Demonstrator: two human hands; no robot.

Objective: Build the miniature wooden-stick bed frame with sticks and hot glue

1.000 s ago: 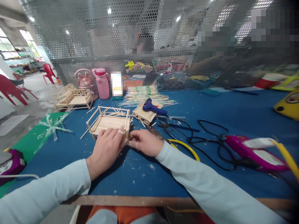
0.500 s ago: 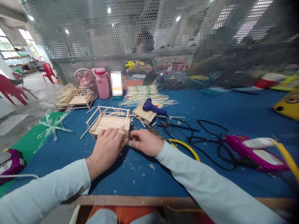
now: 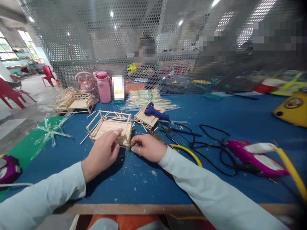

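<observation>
A small model bed (image 3: 107, 125) made of thin wooden sticks, with posts and rails, stands before me on the blue tabletop. My left hand (image 3: 103, 152) is over its near edge, fingers bent forward and thumb apart from them; white tape wraps one finger. It hides part of the bed's front. At the near right corner, my right hand (image 3: 150, 147) pinches the bed's corner post, thumb and forefinger closed together. Its thumb also carries a pale wrap. Loose sticks (image 3: 117, 116) lie behind the bed.
A blue glue gun (image 3: 154, 111) rests on a stick panel (image 3: 146, 118). Pliers (image 3: 169, 131), black cord (image 3: 211, 147) and a magenta tool (image 3: 256, 158) lie to the right. Behind are bundled sticks (image 3: 144, 95), a pink bottle (image 3: 104, 88), finished stick models (image 3: 79, 101) and a perforated screen (image 3: 100, 38).
My left hand has drawn back leftward from the bed's near right corner, its thumb parting from the fingers. My right hand stays at that corner. The view has shifted slightly.
</observation>
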